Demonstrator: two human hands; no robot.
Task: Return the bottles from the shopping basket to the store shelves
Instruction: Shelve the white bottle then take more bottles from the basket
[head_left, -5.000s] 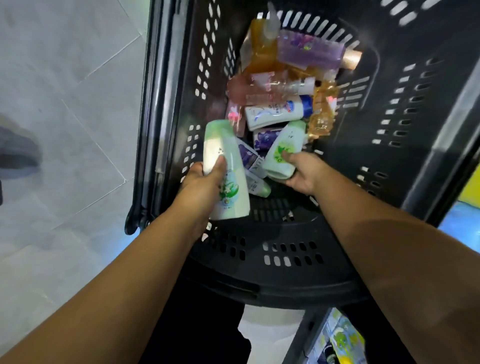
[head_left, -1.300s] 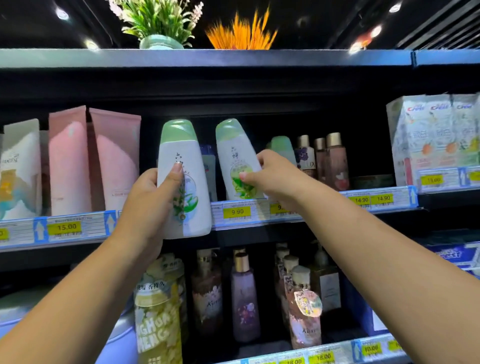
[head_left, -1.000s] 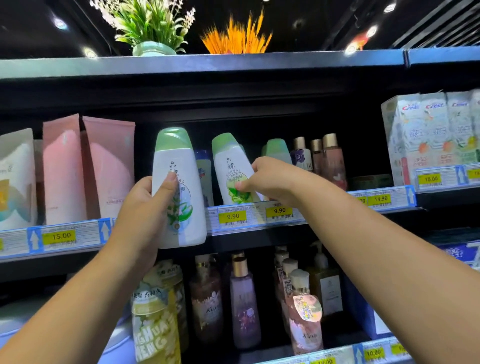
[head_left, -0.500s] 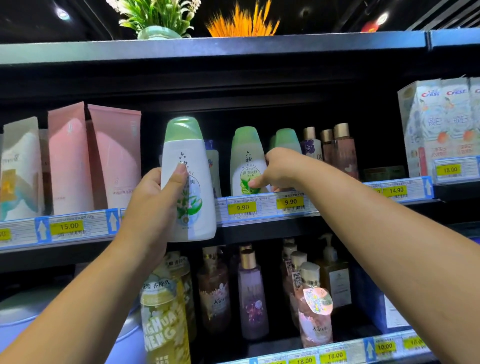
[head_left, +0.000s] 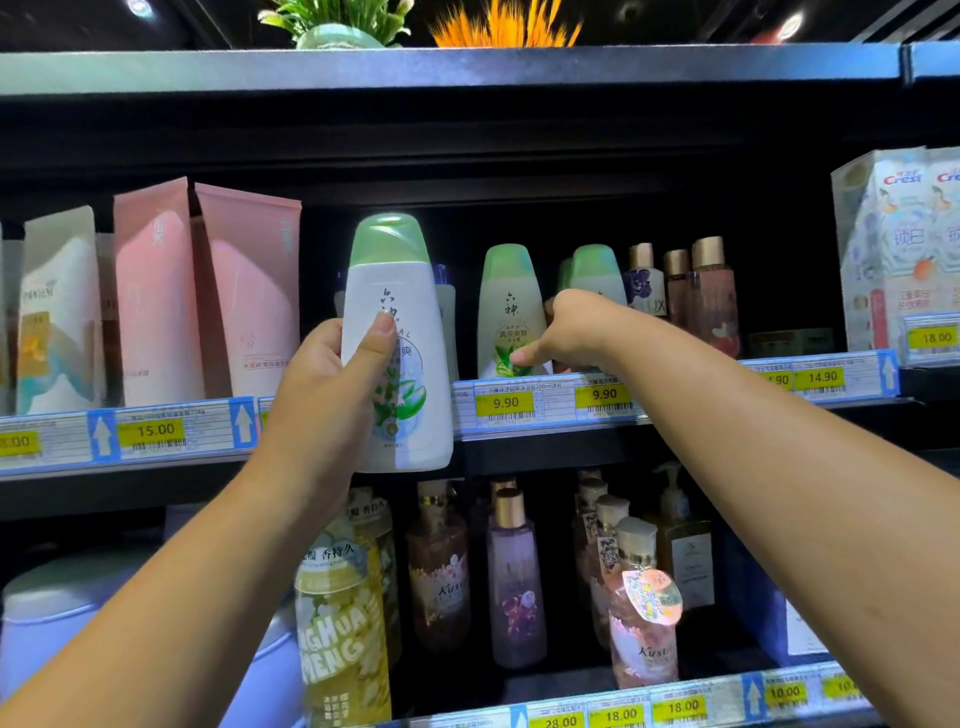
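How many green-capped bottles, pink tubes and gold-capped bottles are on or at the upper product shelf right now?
Green-capped bottles: 3, one in the left hand, one at the right hand, one behind
Pink tubes: 2
Gold-capped bottles: 3
Total: 8

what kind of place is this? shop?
Most likely a shop's toiletries aisle. Yellow price tags run along the shelf edge, rows of body-wash bottles stand behind them, and boxed Crest toothpaste sits to the right.
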